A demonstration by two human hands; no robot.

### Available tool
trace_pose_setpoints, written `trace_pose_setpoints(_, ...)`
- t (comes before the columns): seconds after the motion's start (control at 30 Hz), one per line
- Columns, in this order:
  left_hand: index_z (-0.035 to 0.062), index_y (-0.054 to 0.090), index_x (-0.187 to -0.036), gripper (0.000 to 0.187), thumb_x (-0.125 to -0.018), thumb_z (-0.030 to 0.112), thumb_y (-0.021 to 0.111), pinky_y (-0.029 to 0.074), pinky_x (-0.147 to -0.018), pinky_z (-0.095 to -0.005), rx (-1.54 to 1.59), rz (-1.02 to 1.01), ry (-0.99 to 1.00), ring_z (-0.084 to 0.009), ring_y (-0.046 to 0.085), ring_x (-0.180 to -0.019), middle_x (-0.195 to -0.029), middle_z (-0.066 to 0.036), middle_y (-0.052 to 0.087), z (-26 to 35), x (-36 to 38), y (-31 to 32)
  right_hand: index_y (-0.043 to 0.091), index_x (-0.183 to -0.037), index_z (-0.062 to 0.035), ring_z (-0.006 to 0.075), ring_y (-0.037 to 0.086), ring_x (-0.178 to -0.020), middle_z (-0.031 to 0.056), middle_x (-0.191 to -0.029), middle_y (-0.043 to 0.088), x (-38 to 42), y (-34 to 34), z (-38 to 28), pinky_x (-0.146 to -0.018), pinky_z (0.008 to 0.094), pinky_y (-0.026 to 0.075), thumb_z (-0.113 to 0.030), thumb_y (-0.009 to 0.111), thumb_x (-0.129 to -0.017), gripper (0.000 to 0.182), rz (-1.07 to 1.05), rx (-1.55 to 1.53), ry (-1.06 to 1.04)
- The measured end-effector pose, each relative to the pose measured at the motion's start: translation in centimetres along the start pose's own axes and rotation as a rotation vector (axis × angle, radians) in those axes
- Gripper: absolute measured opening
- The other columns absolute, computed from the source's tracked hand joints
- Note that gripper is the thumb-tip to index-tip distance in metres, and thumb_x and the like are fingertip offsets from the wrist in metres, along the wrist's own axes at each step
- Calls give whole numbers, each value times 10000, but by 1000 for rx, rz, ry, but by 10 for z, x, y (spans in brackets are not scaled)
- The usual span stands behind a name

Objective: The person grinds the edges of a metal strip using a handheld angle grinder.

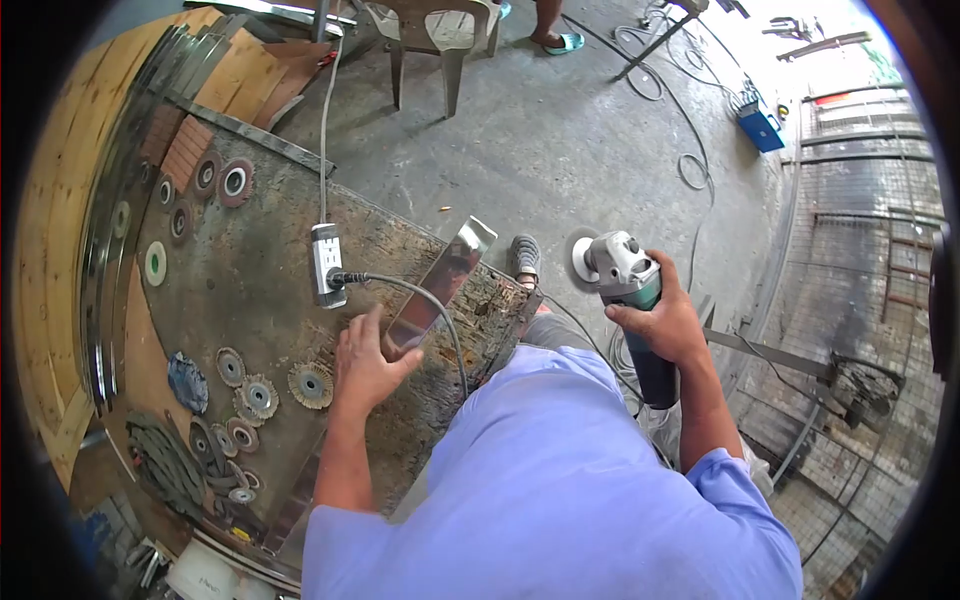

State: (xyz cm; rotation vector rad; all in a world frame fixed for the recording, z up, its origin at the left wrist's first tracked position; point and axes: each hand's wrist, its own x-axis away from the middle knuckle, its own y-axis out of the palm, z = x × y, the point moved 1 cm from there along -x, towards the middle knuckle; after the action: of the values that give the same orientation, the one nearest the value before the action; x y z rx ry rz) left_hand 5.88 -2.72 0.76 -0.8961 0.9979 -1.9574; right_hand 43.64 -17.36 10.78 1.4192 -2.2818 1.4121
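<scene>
My right hand (668, 322) grips the body of a green and grey angle grinder (628, 275), held out past the bench edge with its round disc (580, 258) facing left. My left hand (366, 362) rests on the near end of a shiny flat metal strip (445, 278) that lies on the rusty workbench (270, 290) and sticks out over its edge. The grinder's cable (420, 293) runs across the bench to a white power strip (327, 264).
Several worn flap discs and grinding wheels (258, 395) lie scattered on the bench's left part. Stacked metal strips (100, 280) and wooden boards sit further left. A plastic chair (432, 35) and another person's foot in a sandal (562, 42) are beyond, with cables on the concrete floor.
</scene>
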Motion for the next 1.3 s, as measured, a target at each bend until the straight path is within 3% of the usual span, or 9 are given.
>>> trace_pose_setpoints(0.07, 29, 589, -1259, 663, -725, 319, 855, 430, -1061, -500, -143, -97, -9, -391, 519, -1234, -1360, -185, 535, 0, 6, 12, 387, -1506, -92, 363, 661, -1167, 239, -1258, 666, -12, -6, -3, -1002, 422, 508, -403, 916, -664, 1042, -24, 16, -41)
trace_pose_setpoints(0.2, 23, 542, -1249, 695, -706, 308, 869, 476, -1010, -503, -195, 138, 130, -394, 560, -1148, -1270, -162, 560, -9, 20, 43, 397, -1503, -80, 399, 666, -1160, 247, -1246, 670, -38, -12, -5, -1005, 434, 511, -424, 915, -658, 1049, -89, 23, -152)
trace_pose_setpoints(0.4, 22, 563, -1209, 693, -666, 311, 881, 476, -908, -488, -383, 341, 46, -376, 575, -1043, -1173, -171, 585, 26, 37, 62, 397, -1504, -71, 416, 684, -1141, 279, -1200, 688, -56, -22, -20, -988, 439, 522, -413, 913, -650, 1055, -248, 117, -214)
trace_pose_setpoints(0.5, 50, 577, -1196, 705, -659, 390, 881, 465, -837, -473, -384, 166, -81, -345, 574, -1012, -1112, -135, 593, 49, 31, 61, 399, -1508, -73, 435, 691, -1120, 297, -1172, 696, -61, -20, -25, -969, 453, 533, -388, 898, -664, 1030, -354, 177, -205)
trace_pose_setpoints(0.7, 91, 591, -1139, 656, -650, 421, 879, 469, -817, -467, -259, 147, -111, -328, 588, -977, -1071, -86, 602, 43, 29, 68, 384, -1522, -108, 488, 687, -1078, 316, -1128, 703, -68, -12, -39, -933, 491, 544, -389, 888, -682, 1020, -493, 299, -242)
trace_pose_setpoints(0.97, 98, 591, -1081, 702, -576, 475, 901, 478, -767, -458, -261, 237, -82, -304, 601, -910, -1028, -77, 609, 43, 28, 65, 374, -1515, -132, 480, 691, -1053, 295, -1091, 715, -79, 5, -66, -897, 512, 552, -409, 877, -706, 992, -593, 497, -322)
trace_pose_setpoints(1.07, 98, 596, -1080, 712, -560, 472, 904, 478, -775, -456, -247, 234, -101, -298, 601, -917, -1032, -76, 612, 44, 30, 65, 383, -1482, -111, 473, 690, -1087, 275, -1096, 720, -84, 10, -76, -936, 486, 545, -334, 917, -680, 989, -644, 541, -329)
trace_pose_setpoints(1.3, 98, 608, -1088, 716, -560, 479, 905, 471, -815, -438, -219, 233, -127, -278, 596, -943, -1034, -68, 599, 46, 31, 63, 348, -1492, -66, 490, 691, -1057, 318, -1066, 710, -99, 11, -97, -929, 501, 545, -389, 884, -707, 1004, -645, 570, -371)
